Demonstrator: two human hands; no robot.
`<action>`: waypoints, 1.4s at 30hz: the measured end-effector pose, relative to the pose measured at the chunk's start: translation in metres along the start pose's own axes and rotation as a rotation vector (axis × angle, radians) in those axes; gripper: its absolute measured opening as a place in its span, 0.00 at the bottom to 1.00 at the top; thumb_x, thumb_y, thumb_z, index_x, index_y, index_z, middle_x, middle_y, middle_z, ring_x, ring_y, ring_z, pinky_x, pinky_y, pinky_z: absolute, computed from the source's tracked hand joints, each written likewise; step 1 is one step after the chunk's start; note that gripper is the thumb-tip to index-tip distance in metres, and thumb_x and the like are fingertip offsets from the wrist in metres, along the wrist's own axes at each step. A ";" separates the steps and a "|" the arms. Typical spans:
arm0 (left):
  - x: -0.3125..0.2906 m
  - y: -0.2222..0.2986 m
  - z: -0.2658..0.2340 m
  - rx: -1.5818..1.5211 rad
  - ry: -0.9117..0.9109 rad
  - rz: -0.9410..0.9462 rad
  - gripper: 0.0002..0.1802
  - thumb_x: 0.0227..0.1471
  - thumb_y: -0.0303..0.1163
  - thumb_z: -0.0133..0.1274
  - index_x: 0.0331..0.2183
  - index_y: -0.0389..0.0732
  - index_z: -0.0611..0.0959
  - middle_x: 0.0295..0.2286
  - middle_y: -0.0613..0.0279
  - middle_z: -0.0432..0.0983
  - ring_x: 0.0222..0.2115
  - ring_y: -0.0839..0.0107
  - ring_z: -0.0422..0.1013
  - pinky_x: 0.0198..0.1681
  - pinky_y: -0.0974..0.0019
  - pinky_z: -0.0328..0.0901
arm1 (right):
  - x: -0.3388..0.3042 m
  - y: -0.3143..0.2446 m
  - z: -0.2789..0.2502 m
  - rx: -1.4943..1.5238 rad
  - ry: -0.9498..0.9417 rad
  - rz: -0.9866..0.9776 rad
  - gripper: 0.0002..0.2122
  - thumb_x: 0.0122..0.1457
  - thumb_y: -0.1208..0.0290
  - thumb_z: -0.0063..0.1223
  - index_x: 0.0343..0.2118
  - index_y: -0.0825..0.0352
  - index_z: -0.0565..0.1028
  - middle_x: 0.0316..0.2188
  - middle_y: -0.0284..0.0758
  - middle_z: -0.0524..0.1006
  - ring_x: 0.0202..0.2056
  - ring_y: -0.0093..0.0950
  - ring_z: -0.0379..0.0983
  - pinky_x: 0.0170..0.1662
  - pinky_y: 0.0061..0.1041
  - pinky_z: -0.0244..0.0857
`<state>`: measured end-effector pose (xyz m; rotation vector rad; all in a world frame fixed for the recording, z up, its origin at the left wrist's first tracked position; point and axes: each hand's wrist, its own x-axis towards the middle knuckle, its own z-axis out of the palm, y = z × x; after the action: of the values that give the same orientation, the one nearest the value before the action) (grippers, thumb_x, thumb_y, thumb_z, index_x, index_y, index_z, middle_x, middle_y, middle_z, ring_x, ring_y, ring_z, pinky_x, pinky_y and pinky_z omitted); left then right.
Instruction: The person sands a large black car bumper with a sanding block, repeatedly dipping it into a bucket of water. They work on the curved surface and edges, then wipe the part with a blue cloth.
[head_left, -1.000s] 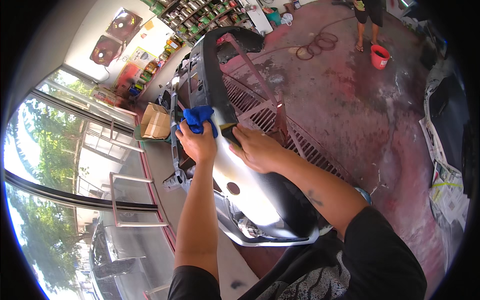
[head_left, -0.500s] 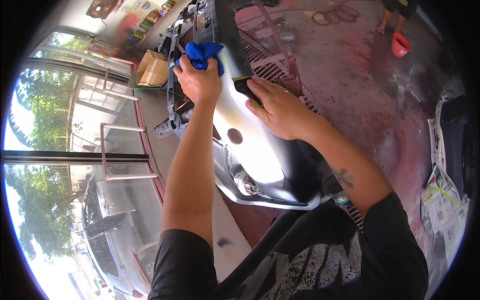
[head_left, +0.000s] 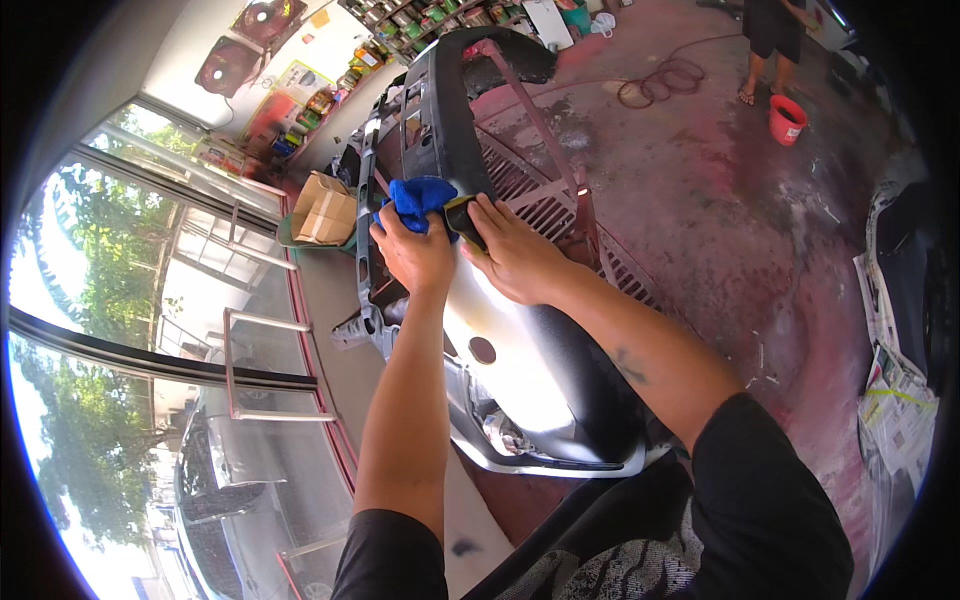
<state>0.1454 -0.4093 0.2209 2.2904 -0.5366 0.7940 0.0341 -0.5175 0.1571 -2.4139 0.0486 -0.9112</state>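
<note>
A car bumper [head_left: 520, 345] with a shiny, wet-looking grey-black surface and a round hole lies lengthwise in front of me. My left hand [head_left: 418, 258] grips a bunched blue cloth [head_left: 422, 198] against its upper edge. Close beside it, my right hand [head_left: 522, 258] lies over the bumper with fingers pressed on a piece of black sandpaper [head_left: 461, 220] with a yellowish edge. The two hands nearly touch, and the sandpaper's far end meets the cloth. My right palm hides part of the sheet.
A reddish metal stand [head_left: 535, 110] supports the bumper. To the left are a cardboard box [head_left: 325, 208] and glass panels with a car [head_left: 235, 470] beyond. A red bucket [head_left: 787, 120] stands near another person's legs [head_left: 770, 65]. A coiled hose [head_left: 660, 82] lies on the stained floor.
My right hand has slid the sandpaper up and left along the bumper, closer to the cloth. The left hand still grips the cloth. The view has tilted up, showing more shelves behind.
</note>
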 end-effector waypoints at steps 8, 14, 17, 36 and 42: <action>-0.006 -0.020 -0.014 0.043 0.014 -0.027 0.27 0.52 0.36 0.61 0.53 0.41 0.74 0.46 0.43 0.71 0.45 0.38 0.73 0.48 0.41 0.69 | -0.058 -0.037 -0.024 0.096 -0.234 0.007 0.35 0.76 0.49 0.36 0.69 0.81 0.58 0.69 0.63 0.61 0.68 0.60 0.60 0.71 0.50 0.54; 0.000 0.002 0.002 -0.036 0.009 0.008 0.29 0.52 0.32 0.61 0.54 0.39 0.72 0.46 0.39 0.70 0.45 0.36 0.72 0.48 0.41 0.68 | 0.066 0.022 0.002 0.061 0.051 0.011 0.33 0.75 0.52 0.39 0.66 0.82 0.61 0.68 0.65 0.61 0.66 0.65 0.60 0.71 0.51 0.55; -0.003 -0.007 0.006 -0.076 0.012 0.026 0.30 0.52 0.30 0.60 0.56 0.38 0.71 0.47 0.38 0.69 0.45 0.35 0.71 0.49 0.41 0.67 | 0.048 0.016 0.008 0.087 0.080 0.011 0.32 0.75 0.51 0.39 0.65 0.83 0.63 0.67 0.65 0.62 0.66 0.66 0.60 0.70 0.52 0.57; -0.008 -0.028 -0.006 -0.024 0.047 -0.024 0.30 0.52 0.30 0.61 0.56 0.40 0.72 0.47 0.40 0.70 0.47 0.36 0.71 0.50 0.41 0.68 | -0.063 -0.042 -0.064 0.137 -0.364 -0.042 0.36 0.76 0.49 0.37 0.71 0.80 0.55 0.73 0.59 0.55 0.73 0.55 0.52 0.75 0.48 0.48; -0.001 -0.016 0.000 -0.032 -0.020 -0.027 0.28 0.53 0.34 0.58 0.55 0.42 0.72 0.48 0.42 0.70 0.47 0.37 0.72 0.50 0.40 0.68 | -0.024 -0.022 -0.043 0.139 -0.245 -0.034 0.35 0.76 0.49 0.38 0.71 0.79 0.57 0.72 0.58 0.56 0.73 0.52 0.53 0.75 0.47 0.49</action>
<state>0.1535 -0.3976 0.2130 2.2733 -0.5225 0.7451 -0.0147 -0.5149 0.1804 -2.3828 -0.1429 -0.6062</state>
